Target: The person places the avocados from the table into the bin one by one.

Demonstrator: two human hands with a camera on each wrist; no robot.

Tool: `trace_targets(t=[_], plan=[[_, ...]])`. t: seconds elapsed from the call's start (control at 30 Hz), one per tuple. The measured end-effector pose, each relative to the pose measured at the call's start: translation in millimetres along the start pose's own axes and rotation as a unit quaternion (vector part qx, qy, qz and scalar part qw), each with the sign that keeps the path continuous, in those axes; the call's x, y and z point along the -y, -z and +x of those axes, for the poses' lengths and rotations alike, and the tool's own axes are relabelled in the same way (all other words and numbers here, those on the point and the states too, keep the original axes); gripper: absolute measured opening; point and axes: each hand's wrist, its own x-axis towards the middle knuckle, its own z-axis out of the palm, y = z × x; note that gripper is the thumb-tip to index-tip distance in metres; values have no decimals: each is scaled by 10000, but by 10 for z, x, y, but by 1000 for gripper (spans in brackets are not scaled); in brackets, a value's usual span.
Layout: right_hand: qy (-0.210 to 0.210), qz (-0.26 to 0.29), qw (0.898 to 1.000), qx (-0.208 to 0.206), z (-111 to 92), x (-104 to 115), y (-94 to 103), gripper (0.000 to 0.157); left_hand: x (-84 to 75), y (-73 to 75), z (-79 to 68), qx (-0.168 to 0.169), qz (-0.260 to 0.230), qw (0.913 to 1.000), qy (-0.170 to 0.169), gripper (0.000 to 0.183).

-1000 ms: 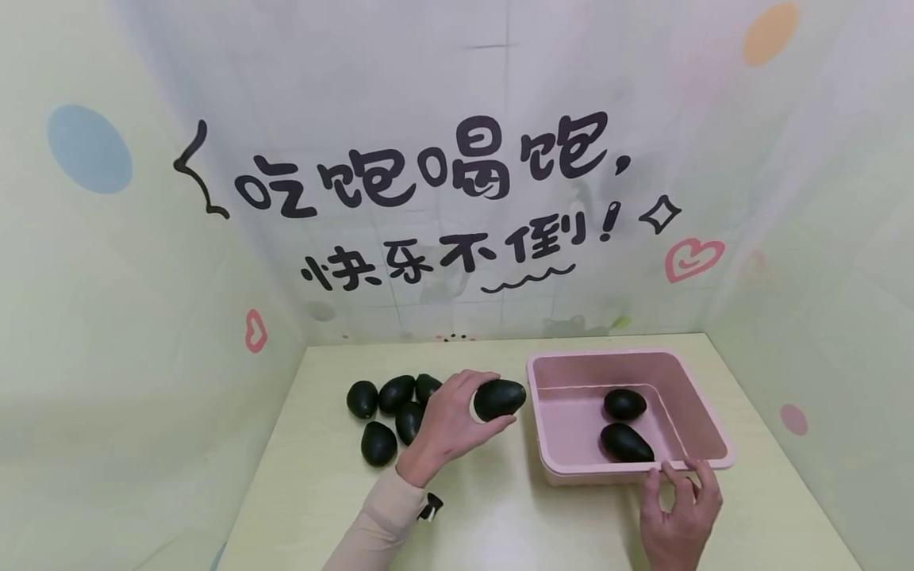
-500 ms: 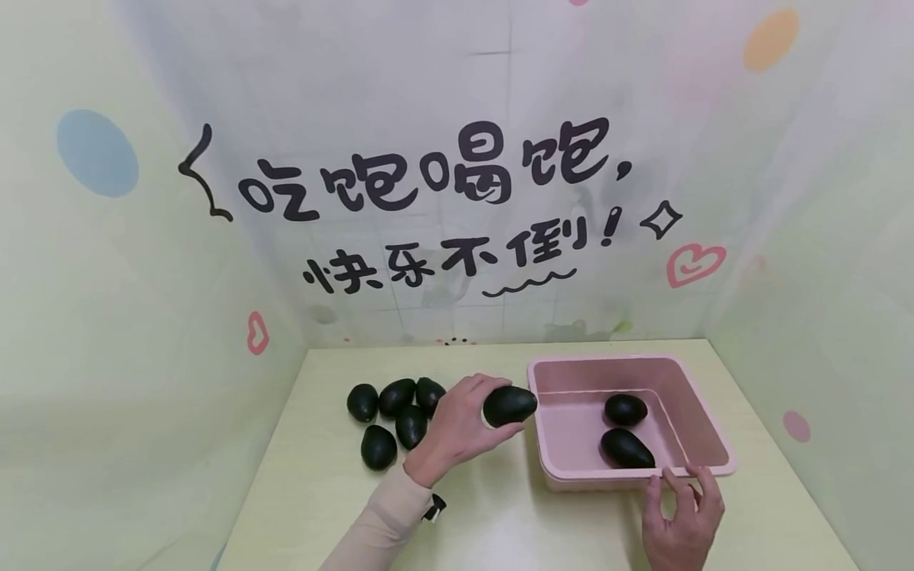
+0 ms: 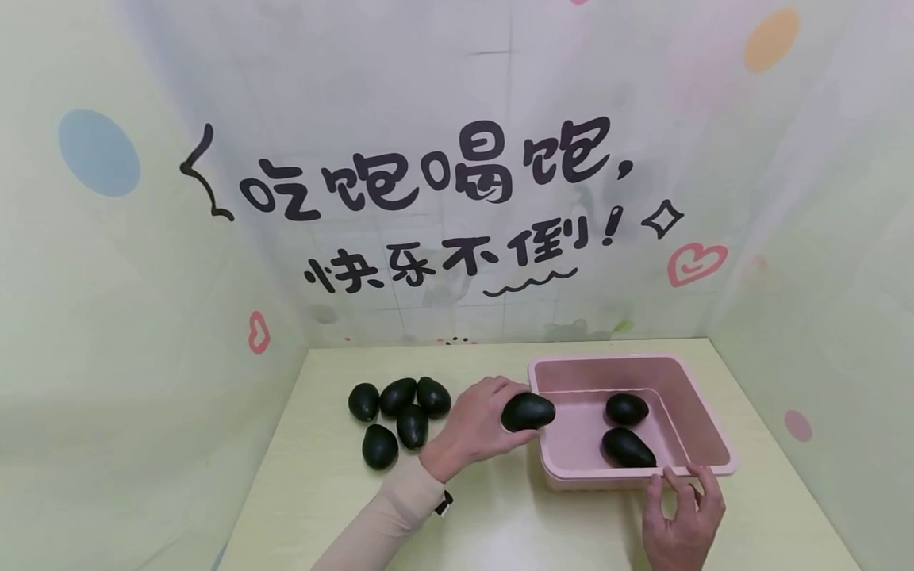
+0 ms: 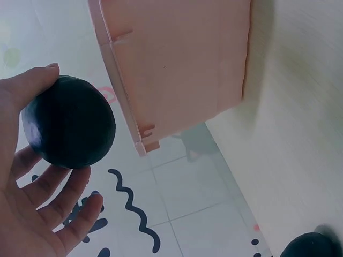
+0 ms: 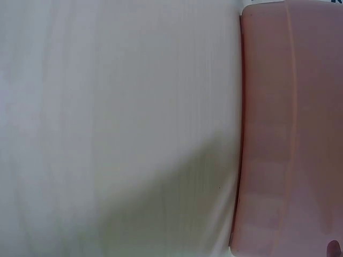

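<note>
My left hand (image 3: 480, 422) grips a dark green avocado (image 3: 529, 411) between thumb and fingers, raised at the left rim of a pink plastic bin (image 3: 571, 474). In the left wrist view the same avocado (image 4: 69, 122) sits between the thumb and fingertips, apart from the bin's outer wall (image 4: 177, 64). Two avocados lie inside the bin, one farther back (image 3: 627, 409) and one nearer the front (image 3: 628, 448). My right hand (image 3: 681, 515) holds the bin's front rim near its right corner with its fingertips. Only a fingertip (image 5: 334, 249) shows in the right wrist view.
Several more avocados (image 3: 398, 396) lie grouped on the left of the pale wooden table (image 3: 300, 507). A printed fabric backdrop (image 3: 457, 317) stands along the table's back, with side panels at left and right.
My left hand has carried the avocado rightward, from beside the bin to its left rim, leaving more of the grouped avocados visible. The right hand stays at the front rim.
</note>
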Motion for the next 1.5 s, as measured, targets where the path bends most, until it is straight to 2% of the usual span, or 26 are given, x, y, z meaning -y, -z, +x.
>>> trace_targets(t=[0.47,1.0,1.13,1.5], plan=[[-53,-66,10000,-14,-32,-35,1,41,-105,-52,195,277,623,9965,-478,57],[-2,-10,10000,-28,31,-6,-22,43,-192,-96,382,577,771,9922,-795,59],[27,-17,10000,-26,42,-13,-22,44,-196,-123,421,681,867,9909,-769,59],[58,21,10000,-19,20,-23,-5,46,-253,-170,503,708,817,9903,-871,59]])
